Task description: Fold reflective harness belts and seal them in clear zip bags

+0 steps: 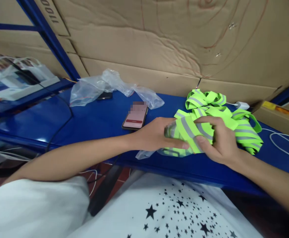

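In the head view, my left hand point(156, 134) is closed round the mouth of a clear plastic bag point(175, 152), with its thumb over the front. Some yellow-green strap with a grey stripe shows through the bag. My right hand point(218, 142) pinches a folded yellow-green reflective strap point(189, 132), which sits at the bag's opening between both hands. Behind and to the right of my right hand lies a pile of similar reflective straps point(245, 129), loosely rolled and looped.
A lit phone point(135, 117) lies on the blue table point(94, 122) left of my hands. Crumpled clear bags point(92, 89) and a dark object point(105, 96) are behind it. A power strip point(27, 87) is far left; a white cable point(283, 140) and a cardboard box point(278, 119) are right.
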Demonstrator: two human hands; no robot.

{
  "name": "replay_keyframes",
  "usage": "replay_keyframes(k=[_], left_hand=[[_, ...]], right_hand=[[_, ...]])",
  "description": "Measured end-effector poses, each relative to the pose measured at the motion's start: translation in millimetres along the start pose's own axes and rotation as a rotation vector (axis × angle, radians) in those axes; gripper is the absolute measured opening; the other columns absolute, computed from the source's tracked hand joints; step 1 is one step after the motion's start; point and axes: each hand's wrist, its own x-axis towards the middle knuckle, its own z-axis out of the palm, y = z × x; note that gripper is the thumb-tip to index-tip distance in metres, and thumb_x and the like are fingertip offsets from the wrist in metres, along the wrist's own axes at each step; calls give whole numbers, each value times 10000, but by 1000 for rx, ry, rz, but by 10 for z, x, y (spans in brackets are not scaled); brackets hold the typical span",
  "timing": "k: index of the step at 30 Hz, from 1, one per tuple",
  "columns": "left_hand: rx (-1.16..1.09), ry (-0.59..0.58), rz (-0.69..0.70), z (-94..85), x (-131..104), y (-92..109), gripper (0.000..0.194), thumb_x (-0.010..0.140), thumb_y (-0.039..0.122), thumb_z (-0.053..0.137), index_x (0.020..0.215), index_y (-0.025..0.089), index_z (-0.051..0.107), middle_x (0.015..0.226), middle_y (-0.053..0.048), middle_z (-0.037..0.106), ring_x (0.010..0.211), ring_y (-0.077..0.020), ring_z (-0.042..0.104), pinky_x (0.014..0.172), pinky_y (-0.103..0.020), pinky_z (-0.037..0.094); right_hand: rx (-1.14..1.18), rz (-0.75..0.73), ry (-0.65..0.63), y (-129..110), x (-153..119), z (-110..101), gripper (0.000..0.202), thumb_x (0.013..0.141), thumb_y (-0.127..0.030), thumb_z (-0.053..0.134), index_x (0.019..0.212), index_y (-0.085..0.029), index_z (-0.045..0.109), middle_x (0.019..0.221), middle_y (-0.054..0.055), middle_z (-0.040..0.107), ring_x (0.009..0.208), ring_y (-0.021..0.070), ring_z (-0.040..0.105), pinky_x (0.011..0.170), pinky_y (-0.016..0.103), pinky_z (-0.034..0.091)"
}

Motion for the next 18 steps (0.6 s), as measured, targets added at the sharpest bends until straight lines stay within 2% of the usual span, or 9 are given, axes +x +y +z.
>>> replay_keyframes(k=[2,5,8,10,12,14,16,18], left_hand=[[-84,-50,-26,-20,-5,30,477,782,413,867,1181,183,745,1164,-51,774,1070,-235,712,943,-342,562],[-191,-154,-115,-79,1,38,404,802,398,856,1132,184,764,1116,-56,786,986,-216,730,858,-323,581],[-158,-188,-139,-118,17,18,364,817,404,844,1100,188,768,1071,-48,792,952,-210,732,823,-311,574],[-88,-170,-102,-113,22,13,378,829,413,830,1127,193,756,1074,-35,791,976,-212,729,830,-301,565],[-16,-134,-52,-90,14,22,413,845,429,813,1181,201,737,1094,-21,788,989,-209,724,832,-289,558],[106,-38,-10,-58,-6,36,451,856,453,799,1223,203,719,1090,-15,787,946,-197,717,805,-279,547],[281,97,12,-27,-33,39,482,858,490,790,1230,194,712,1021,-15,786,859,-188,702,752,-279,523],[417,206,28,-7,-52,27,493,850,510,792,1208,180,714,935,-12,775,787,-182,682,710,-283,495]], right_hand=[[69,40,20,27,16,-21,335,968,-449,664,1224,-254,571,1030,54,713,852,231,703,690,355,579],[186,97,18,29,48,-20,266,967,-376,691,1181,-256,591,963,22,712,769,183,687,642,308,562],[186,29,-16,20,63,20,273,959,-332,702,1195,-253,589,1010,22,736,831,194,717,697,319,595],[174,9,-43,27,58,45,325,988,-379,654,1278,-255,573,1097,46,740,915,222,729,756,356,620],[186,41,-41,37,51,58,444,1002,-449,611,1392,-256,524,1227,79,707,969,244,727,786,390,633],[171,65,-18,30,57,61,541,983,-457,637,1459,-255,478,1337,98,657,1042,270,718,845,427,637],[109,90,-7,-7,81,61,520,974,-374,663,1451,-265,486,1362,90,645,1130,288,701,925,452,625],[41,141,-15,-66,117,64,412,992,-292,635,1392,-281,535,1304,63,678,1172,287,693,957,447,615]])
